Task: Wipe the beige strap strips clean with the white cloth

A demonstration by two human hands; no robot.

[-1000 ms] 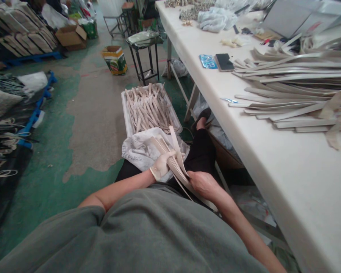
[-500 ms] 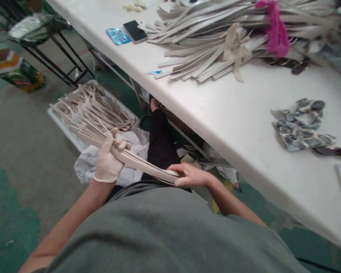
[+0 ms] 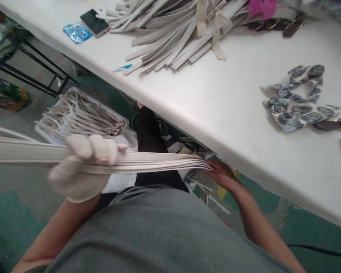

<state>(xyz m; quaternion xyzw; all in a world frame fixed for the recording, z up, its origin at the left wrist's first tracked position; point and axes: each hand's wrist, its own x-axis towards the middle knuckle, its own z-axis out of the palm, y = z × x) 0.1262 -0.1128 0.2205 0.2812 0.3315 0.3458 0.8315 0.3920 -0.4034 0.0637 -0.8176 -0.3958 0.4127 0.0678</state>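
Note:
My gloved left hand (image 3: 81,167) is wrapped round a bundle of long beige strips (image 3: 147,163), held level across my lap. My bare right hand (image 3: 221,175) is at the bundle's right end, below the table edge; its fingers touch the strip tips, and the grip is partly hidden. A white tray (image 3: 42,131) of more beige strips sits on the floor to the left. A large heap of similar strips (image 3: 170,34) lies on the white table (image 3: 216,102).
On the table are a black phone (image 3: 95,22), a blue packet (image 3: 77,32), a patterned blue-grey fabric piece (image 3: 298,102) and a pink thing (image 3: 263,5). A black metal stool frame (image 3: 36,72) and a green-orange box (image 3: 5,94) stand on the floor.
The bundle has risen and swung level, closer to the camera. My left hand moved up and left with it; my right hand slid out to the bundle's right end. My view shifted right.

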